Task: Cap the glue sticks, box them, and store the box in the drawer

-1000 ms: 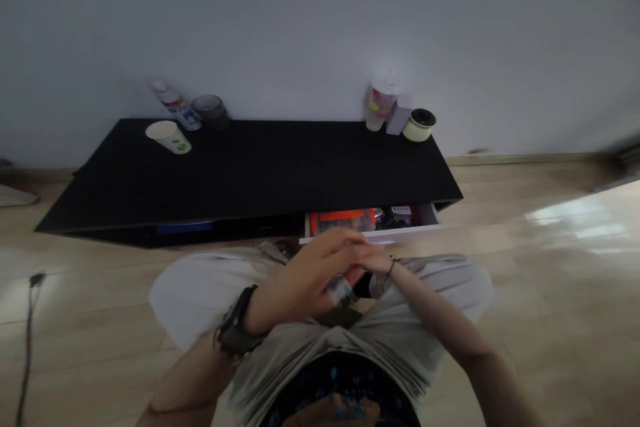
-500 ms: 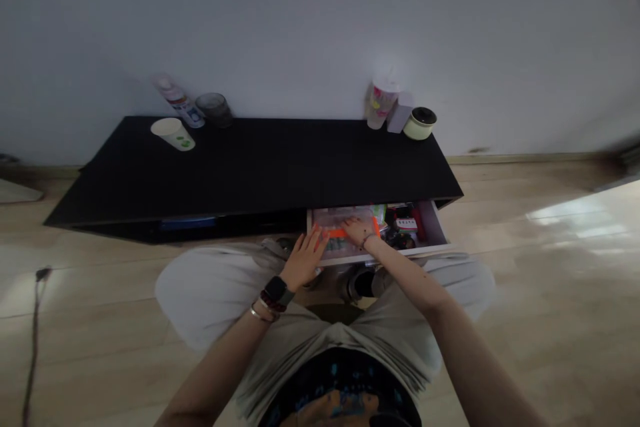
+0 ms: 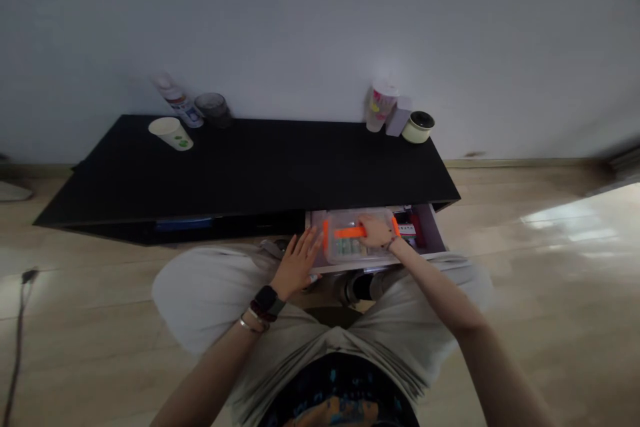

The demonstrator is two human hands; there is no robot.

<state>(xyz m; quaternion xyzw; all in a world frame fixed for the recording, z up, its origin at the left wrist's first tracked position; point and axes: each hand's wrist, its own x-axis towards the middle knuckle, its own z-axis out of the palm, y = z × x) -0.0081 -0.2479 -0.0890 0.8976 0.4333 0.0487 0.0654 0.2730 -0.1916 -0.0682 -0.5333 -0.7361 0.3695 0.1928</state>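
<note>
Plastic box (image 3: 357, 247) shifts toward 3 o'clock in the drawer (image 3: 430, 230)!
Right hand (image 3: 376, 232) on its orange handle (image 3: 350, 232), grip unclear; left hand (image 3: 296, 263) open at 8 o'clock.

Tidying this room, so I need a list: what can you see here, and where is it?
low cabinet: 1, black, against the wall
drawer: 1, white, open in the cabinet front
plastic box: 1, clear with orange latches, in the drawer
paper cup: 1, white and green, on its side, cabinet top left
spray can: 1, white and blue, back left
tumbler: 1, dark grey, beside the spray can
lidded cup: 1, pink-printed, back right
small box: 1, pale lilac, beside the lidded cup
jar: 1, cream with dark lid, back right
cable: 1, black, on the wooden floor
watch: 1, black, left wrist
left hand: 1, open, beside the plastic box
right hand: 1, on the plastic box
</note>
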